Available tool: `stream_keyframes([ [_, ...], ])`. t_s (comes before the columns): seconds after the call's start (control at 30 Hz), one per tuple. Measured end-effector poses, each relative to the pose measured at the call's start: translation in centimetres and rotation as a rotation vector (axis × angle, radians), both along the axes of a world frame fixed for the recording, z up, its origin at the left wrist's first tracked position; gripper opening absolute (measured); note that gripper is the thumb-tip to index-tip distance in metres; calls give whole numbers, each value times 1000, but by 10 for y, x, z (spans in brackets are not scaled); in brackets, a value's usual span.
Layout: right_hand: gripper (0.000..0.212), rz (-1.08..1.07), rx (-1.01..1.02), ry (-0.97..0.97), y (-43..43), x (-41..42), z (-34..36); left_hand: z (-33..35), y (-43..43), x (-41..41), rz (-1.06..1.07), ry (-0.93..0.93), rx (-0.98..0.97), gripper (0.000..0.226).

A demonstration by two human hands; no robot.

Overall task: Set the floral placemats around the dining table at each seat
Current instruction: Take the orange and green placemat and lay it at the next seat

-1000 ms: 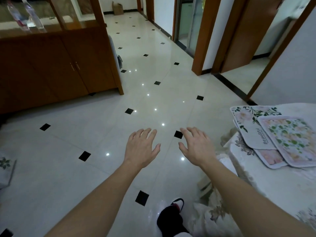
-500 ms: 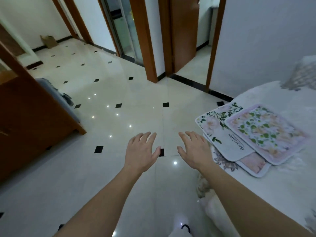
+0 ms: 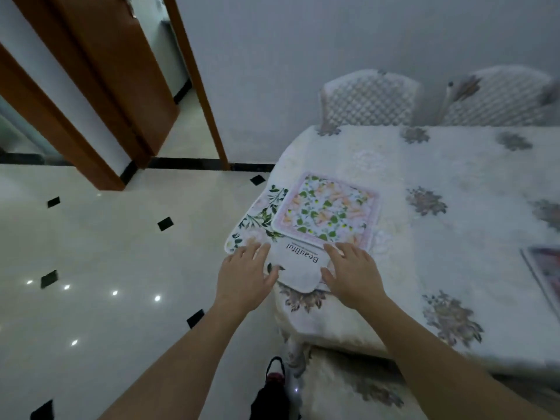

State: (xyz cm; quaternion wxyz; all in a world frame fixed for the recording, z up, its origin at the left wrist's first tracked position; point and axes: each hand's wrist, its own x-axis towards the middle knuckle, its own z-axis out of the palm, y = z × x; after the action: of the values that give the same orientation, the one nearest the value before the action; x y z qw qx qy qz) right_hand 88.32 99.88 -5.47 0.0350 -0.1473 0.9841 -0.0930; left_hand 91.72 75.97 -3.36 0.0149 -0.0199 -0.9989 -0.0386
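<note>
Left hand [image 3: 245,275] and right hand [image 3: 353,274] are hovering wide, empty, flanking the placemats [image 3: 325,209] just ahead; pickup seems to be beginning, needing a grip under them

The table [image 3: 454,253] is covered in a quilted, matt cloth with stitched flowers. On its corner, the floral placemats [image 3: 327,207] look like soft, matt fabric. Beside the table the floor [image 3: 106,244] is glossy polished tile. Beyond it, the door [image 3: 121,71] is smooth brown wood.
</note>
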Motion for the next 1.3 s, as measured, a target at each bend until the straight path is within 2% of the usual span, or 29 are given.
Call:
stream_keyframes([
  [0.2, 54, -249, 5, -24, 26, -12, -8, -22, 21, -76, -194, -56, 41, 61],
  [0.37, 58, -417, 18, -112, 28, -36, -20, -37, 12, -125, -256, -59, 121, 67],
  [0.47, 59, -546, -32, -162, 27, -57, -29, -51, 2, -156, -236, -78, 176, 70],
  [0.67, 62, -723, -164, -249, 32, -100, -40, -76, -8, -218, -165, -119, 276, 44],
  [0.77, 62, -784, -228, -287, 37, -120, -49, -84, -7, -241, -139, -130, 324, 45],
  [0.97, 50, -895, -352, -288, 39, -152, -62, -94, 2, -271, -94, -177, 373, 48],
  [1.13, 18, -934, -377, -266, 42, -171, -81, -98, 12, -291, -49, -191, 403, 43],
  [1.3, 25, -1007, -474, -226, 47, -189, -85, -108, 15, -308, 45, -222, 479, 40],
])
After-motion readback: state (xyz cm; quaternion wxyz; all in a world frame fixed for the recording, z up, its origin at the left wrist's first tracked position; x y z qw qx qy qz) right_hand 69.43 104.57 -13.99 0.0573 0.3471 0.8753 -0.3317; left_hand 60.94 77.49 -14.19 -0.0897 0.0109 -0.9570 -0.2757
